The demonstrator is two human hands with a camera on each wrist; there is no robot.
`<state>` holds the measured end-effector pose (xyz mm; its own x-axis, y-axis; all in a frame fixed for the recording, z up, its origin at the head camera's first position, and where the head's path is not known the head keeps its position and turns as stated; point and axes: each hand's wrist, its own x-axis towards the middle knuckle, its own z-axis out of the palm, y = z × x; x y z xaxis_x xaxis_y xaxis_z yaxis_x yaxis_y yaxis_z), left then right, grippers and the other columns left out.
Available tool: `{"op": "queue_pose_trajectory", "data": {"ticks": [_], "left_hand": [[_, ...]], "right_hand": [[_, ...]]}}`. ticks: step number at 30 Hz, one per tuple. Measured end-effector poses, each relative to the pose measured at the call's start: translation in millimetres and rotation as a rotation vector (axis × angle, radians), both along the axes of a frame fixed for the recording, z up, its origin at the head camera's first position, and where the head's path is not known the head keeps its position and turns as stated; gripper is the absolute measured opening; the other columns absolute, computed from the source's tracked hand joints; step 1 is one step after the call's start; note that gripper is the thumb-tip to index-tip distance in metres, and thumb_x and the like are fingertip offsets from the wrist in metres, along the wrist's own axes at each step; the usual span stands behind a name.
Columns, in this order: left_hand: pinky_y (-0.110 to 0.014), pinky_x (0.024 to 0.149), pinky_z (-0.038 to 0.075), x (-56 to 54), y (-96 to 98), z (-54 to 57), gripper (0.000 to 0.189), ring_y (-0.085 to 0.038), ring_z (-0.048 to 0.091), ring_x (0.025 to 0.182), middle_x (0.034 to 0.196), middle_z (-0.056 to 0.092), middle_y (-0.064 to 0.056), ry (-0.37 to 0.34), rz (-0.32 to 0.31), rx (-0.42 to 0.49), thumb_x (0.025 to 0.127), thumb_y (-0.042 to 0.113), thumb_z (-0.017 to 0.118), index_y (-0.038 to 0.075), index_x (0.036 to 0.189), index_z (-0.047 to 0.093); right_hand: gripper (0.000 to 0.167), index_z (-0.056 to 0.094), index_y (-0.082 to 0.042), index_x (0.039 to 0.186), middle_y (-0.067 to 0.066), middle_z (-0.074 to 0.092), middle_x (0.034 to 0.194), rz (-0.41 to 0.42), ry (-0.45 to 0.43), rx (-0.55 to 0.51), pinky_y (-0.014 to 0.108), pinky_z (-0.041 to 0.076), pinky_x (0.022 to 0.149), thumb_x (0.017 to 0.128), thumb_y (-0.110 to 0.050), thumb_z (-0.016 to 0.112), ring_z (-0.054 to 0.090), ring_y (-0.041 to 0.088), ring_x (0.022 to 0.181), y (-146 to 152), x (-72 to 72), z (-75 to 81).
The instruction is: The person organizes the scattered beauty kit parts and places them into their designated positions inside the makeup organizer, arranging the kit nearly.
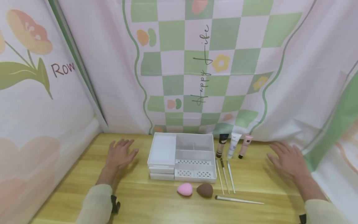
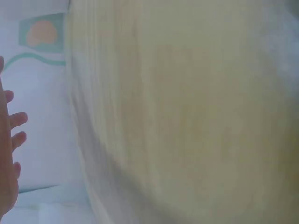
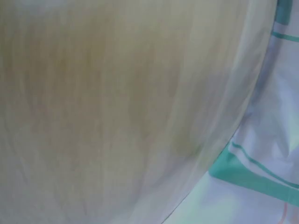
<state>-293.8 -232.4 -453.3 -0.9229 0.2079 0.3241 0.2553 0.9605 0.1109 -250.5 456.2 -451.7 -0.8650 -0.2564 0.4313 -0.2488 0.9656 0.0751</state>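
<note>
On the wooden table (image 1: 156,210) sits one white organizer (image 1: 162,149), between two hands: closed drawers (image 1: 162,170) at one side, their contents hidden, and divided compartments (image 1: 195,155) at the other, some with perforated floors. The left hand (image 1: 120,154) has fingers loosely spread, nothing in its grasp; the right hand (image 1: 289,160), fingers extended, is equally unladen. Three tubes line up beside the box: a dark tube (image 1: 222,145), a white tube (image 1: 233,145), a pink tube (image 1: 246,146)! Two sponges in front, pink sponge (image 1: 185,189) and brown sponge (image 1: 205,190). Four slim brushes (image 1: 231,177), three side by side, one crosswise!
</note>
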Motion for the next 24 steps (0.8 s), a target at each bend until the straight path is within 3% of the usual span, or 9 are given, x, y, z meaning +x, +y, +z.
{"op": "queue_pose_trajectory", "data": {"ticks": [5, 9, 17, 24], "left_hand": [[-0.069, 0.116, 0.038, 4.5, 9.6, 2.3, 0.059, -0.042, 0.056, 0.134, 0.142, 0.063, -0.019, 0.039, -0.035, 0.108, 0.100, 0.053, 0.048, 0.012, 0.141, 0.058], [-0.064, 0.114, 0.045, 7.8, 19.4, 5.5, 0.053, -0.043, 0.060, 0.130, 0.141, 0.064, -0.020, 0.037, -0.091, 0.271, 0.101, 0.044, 0.052, 0.007, 0.138, 0.060], [-0.063, 0.120, 0.040, 13.2, 42.3, 13.9, 0.051, -0.046, 0.053, 0.137, 0.147, 0.057, -0.022, -0.112, -0.133, 0.630, 0.103, 0.036, 0.052, 0.004, 0.142, 0.056], [-0.060, 0.121, 0.040, 18.7, 59.5, 11.5, 0.049, -0.046, 0.052, 0.138, 0.150, 0.053, -0.026, -0.198, -0.205, 0.898, 0.104, 0.026, 0.051, -0.003, 0.144, 0.051]], "right_hand": [[0.052, 0.059, 0.001, 0.133, 0.027, 0.058, 0.138, 0.028, 0.034, -0.009, 0.068, 0.038, 0.107, 0.102, -0.039, 0.051, 0.048, 0.047, 0.127, -12.6, 3.0, 8.4], [0.050, 0.059, 0.001, 0.133, 0.028, 0.060, 0.136, 0.037, 0.026, -0.037, 0.069, 0.040, 0.104, 0.102, -0.038, 0.051, 0.050, 0.048, 0.125, -24.3, 6.6, 15.1], [0.044, 0.060, 0.003, 0.131, 0.031, 0.064, 0.129, 0.106, 0.057, -0.110, 0.070, 0.042, 0.100, 0.101, -0.029, 0.054, 0.055, 0.051, 0.118, -39.5, 8.6, 24.0], [0.038, 0.062, 0.002, 0.128, 0.029, 0.068, 0.123, 0.157, 0.082, -0.162, 0.067, 0.045, 0.098, 0.100, -0.023, 0.057, 0.059, 0.049, 0.114, -51.1, 12.1, 31.2]]}}
